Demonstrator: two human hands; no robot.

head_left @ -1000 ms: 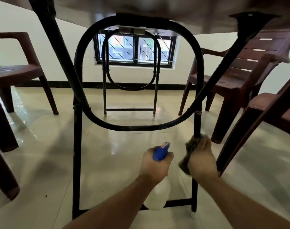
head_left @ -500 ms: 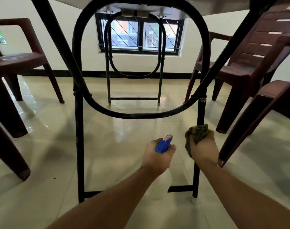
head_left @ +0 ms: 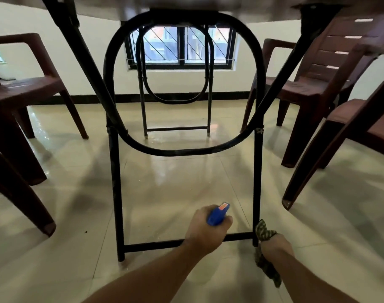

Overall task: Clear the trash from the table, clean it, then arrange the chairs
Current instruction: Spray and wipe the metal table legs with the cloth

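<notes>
Since the earlier frames, the right hand [head_left: 276, 244] has been carried down the table leg [head_left: 257, 182], from about halfway up to the foot, near where the low crossbar [head_left: 156, 243] meets it. A green patterned cloth [head_left: 265, 234] is clenched in that closed fist, one end bunched against the leg and the other left trailing toward the floor [head_left: 175, 193]; it is held so, by all appearance, in order that the metal can be rubbed along its whole length. The left hand [head_left: 205, 230] is wrapped shut around the blue spray head [head_left: 218, 214] of a bottle whose body is hidden behind the hand, and it is kept just beside the crossbar, presumably so that cleaner can be added without the cloth being put down. Whether a finger is laid on the trigger cannot be told. The underside of the table top [head_left: 186, 5] is seen overhead, since the frame is being viewed from low down. Brown plastic chairs [head_left: 317, 84] are left standing apart on both sides, not yet arranged, so the cleaning step is judged to be in hand and the chairs remain to be dealt with.
</notes>
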